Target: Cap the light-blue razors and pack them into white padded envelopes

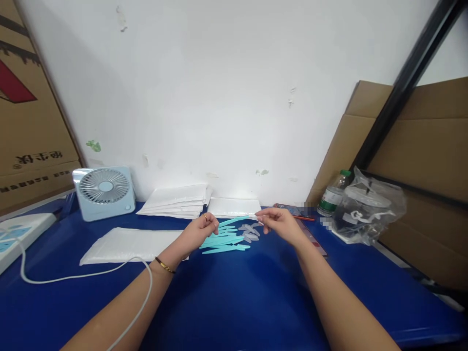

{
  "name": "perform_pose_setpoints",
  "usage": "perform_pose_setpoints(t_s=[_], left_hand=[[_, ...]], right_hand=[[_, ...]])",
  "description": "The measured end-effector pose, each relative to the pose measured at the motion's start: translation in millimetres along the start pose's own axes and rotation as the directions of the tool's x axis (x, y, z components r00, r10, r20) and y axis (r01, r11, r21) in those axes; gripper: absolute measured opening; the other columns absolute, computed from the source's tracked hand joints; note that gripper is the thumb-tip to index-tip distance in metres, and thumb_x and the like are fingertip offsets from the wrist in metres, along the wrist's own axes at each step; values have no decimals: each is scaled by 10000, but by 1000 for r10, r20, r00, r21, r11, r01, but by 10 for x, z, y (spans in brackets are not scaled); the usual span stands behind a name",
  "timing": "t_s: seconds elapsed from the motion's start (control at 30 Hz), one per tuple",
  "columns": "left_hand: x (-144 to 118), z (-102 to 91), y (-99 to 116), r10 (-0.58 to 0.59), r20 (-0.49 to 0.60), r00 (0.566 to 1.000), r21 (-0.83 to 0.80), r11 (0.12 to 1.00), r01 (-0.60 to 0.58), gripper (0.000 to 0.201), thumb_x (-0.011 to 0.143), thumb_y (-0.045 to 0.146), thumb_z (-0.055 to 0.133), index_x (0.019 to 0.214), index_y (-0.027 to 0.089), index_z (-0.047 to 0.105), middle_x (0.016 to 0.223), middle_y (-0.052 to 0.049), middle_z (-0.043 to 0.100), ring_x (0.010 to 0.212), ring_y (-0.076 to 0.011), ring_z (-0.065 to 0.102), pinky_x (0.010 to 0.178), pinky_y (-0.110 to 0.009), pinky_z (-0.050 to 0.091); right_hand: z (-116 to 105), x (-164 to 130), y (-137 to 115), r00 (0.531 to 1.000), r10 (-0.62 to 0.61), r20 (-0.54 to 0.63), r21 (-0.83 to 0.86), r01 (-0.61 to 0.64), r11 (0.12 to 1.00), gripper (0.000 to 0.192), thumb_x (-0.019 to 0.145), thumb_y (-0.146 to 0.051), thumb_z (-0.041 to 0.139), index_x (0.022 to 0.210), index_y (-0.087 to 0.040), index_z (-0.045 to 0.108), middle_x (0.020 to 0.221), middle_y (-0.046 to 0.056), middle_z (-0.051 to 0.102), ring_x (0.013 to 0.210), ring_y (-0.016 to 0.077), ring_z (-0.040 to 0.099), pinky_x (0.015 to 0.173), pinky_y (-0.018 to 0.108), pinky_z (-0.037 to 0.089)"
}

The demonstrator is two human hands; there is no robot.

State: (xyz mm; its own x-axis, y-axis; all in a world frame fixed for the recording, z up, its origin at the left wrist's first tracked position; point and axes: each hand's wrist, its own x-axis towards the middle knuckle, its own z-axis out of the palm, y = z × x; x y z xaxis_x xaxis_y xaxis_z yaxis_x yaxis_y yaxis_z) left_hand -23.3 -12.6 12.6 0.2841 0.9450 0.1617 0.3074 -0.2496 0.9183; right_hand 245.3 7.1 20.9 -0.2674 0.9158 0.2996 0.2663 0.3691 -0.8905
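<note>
A slim turquoise stick (234, 221), shaped like an eyebrow razor, stretches between my hands just above the table. My left hand (203, 230) is closed on its left end. At its pale right end, the fingertips of my right hand (280, 223) are pinched together; whether they grip the blade end or a small clear cap cannot be made out. Below lies a loose pile of similar turquoise razors (224, 241), partly covered by my left hand. Beside the pile, nearer my right hand, are several small translucent caps (251, 233).
White packets lie in a stack (175, 201), with another packet (234, 207) by the wall and one (131, 244) at left. A fan (106, 192), power strip (25, 239) and white cable (73, 277) are left. A phone (310, 236), bottle (333, 194) and bagged cup (365, 209) are right.
</note>
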Motion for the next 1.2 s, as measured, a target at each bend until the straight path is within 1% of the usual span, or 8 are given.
perform_pose_setpoints(t_s=[0.07,0.17,0.23,0.4,0.83,1.07,1.13,1.2], left_hand=[[-1,-16,10,12,-25,1000,-46,999,-13,215,746,391,546,782,182,513,721,14,556,680,-115,489,647,-237,395],[14,-41,-1,28,-69,997,-24,999,-29,248,702,388,599,820,175,550,782,-5,572,773,-142,528,708,-260,416],[26,-54,-12,40,-84,996,25,999,-38,268,706,400,591,846,173,569,812,-16,589,802,-155,546,734,-276,427],[48,-77,-28,86,-87,992,150,986,-73,258,734,409,551,846,178,580,829,-18,614,808,-163,569,761,-287,448],[43,-35,-41,161,-66,985,265,954,-138,176,770,340,518,832,193,593,840,-8,642,794,-155,580,757,-272,453],[65,-12,-97,155,-82,985,265,956,-128,182,777,354,518,826,193,589,840,-10,643,810,-159,589,765,-277,459],[63,16,-119,136,-90,987,268,957,-108,212,770,369,530,869,190,582,866,-23,639,832,-167,590,773,-286,464],[55,56,-137,132,-111,985,284,954,-96,320,742,388,568,988,183,554,954,-52,630,901,-189,583,805,-310,461]], right_hand=[[26,10,15,1000,23,-14,73,-22,997,345,713,-423,651,921,-148,664,563,8,622,514,137,592,536,259,456],[47,30,47,998,61,-10,200,-58,978,354,699,-418,672,922,-143,660,670,51,680,633,170,642,595,272,480],[60,43,66,997,74,-31,232,-64,971,328,707,-431,665,844,-133,658,650,56,676,588,160,633,551,251,467],[116,47,65,994,58,-90,201,-39,979,325,727,-461,637,719,-137,633,542,25,622,423,112,539,433,220,393],[285,18,39,998,59,24,253,-64,965,323,719,-455,647,733,-133,632,603,21,628,435,115,572,462,232,437],[359,23,62,996,91,25,280,-94,955,326,706,-456,657,749,-133,646,609,30,639,448,118,571,450,229,417],[339,31,74,994,93,51,291,-104,951,315,704,-441,664,750,-130,654,605,33,637,461,121,573,447,225,407],[281,44,89,995,101,24,310,-103,945,307,689,-429,680,756,-130,661,607,31,634,470,121,572,454,227,409]])
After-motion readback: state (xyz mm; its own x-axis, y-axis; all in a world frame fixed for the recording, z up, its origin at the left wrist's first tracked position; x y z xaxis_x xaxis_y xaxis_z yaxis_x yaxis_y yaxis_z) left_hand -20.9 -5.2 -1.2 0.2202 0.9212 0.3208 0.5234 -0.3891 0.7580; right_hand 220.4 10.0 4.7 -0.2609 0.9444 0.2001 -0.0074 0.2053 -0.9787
